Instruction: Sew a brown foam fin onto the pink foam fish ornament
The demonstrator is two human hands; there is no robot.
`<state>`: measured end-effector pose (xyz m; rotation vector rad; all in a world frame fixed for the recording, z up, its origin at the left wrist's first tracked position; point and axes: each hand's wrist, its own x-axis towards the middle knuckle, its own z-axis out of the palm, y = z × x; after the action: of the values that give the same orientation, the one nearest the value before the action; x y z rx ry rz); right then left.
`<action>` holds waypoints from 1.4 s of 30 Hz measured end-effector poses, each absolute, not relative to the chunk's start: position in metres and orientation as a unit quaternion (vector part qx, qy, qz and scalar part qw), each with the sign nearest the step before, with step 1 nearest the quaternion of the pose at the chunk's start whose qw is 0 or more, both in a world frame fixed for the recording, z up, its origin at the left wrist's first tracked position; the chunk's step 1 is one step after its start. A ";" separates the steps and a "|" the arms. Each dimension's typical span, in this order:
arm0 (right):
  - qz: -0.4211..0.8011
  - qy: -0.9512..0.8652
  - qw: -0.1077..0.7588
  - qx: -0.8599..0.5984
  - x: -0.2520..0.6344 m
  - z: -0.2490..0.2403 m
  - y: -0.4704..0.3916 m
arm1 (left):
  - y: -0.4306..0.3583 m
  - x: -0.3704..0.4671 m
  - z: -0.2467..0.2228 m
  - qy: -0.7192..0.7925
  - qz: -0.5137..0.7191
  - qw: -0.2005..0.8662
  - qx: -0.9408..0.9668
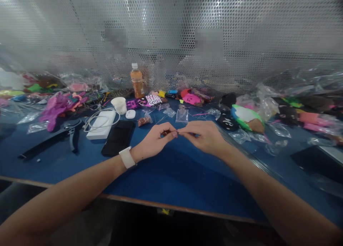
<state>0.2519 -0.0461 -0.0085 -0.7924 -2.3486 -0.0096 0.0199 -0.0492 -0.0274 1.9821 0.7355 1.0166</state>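
Over the middle of the blue table, my left hand and my right hand meet at the fingertips. Thumb and fingers of each are pinched together. Something small and dark reddish shows between them, too small to make out. A white band is round my left wrist. Just beyond the hands lie a small clear bag and a bag with brown material.
On the left are a black phone, a white box with a cable, a white cup and black pliers. Behind stands an orange drink bottle. A green and white piece and plastic bags lie right.
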 end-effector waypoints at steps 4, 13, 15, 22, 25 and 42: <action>-0.054 -0.899 0.330 -0.282 0.252 -0.010 -0.046 | -0.051 0.024 -0.029 0.269 0.409 0.519 0.701; 0.071 -0.849 0.371 -0.370 0.241 -0.007 -0.052 | -0.047 0.016 -0.018 0.300 0.379 0.379 0.789; 0.148 -0.823 0.381 -0.394 0.236 -0.004 -0.054 | -0.044 0.010 -0.016 0.303 0.377 0.222 0.847; 0.230 -0.800 0.367 -0.416 0.234 -0.001 -0.054 | -0.039 0.006 -0.020 0.275 0.333 -0.073 0.899; 0.243 -0.799 0.359 -0.417 0.234 -0.003 -0.054 | -0.038 0.006 -0.019 0.253 0.299 -0.141 0.909; -0.008 -0.899 0.319 -0.301 0.244 -0.013 -0.050 | -0.041 0.011 -0.013 0.279 0.333 0.254 0.864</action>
<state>0.2439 -0.0496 -0.0125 -0.7903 -2.3625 -0.0220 0.0111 -0.0406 -0.0131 2.3483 0.7579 0.9045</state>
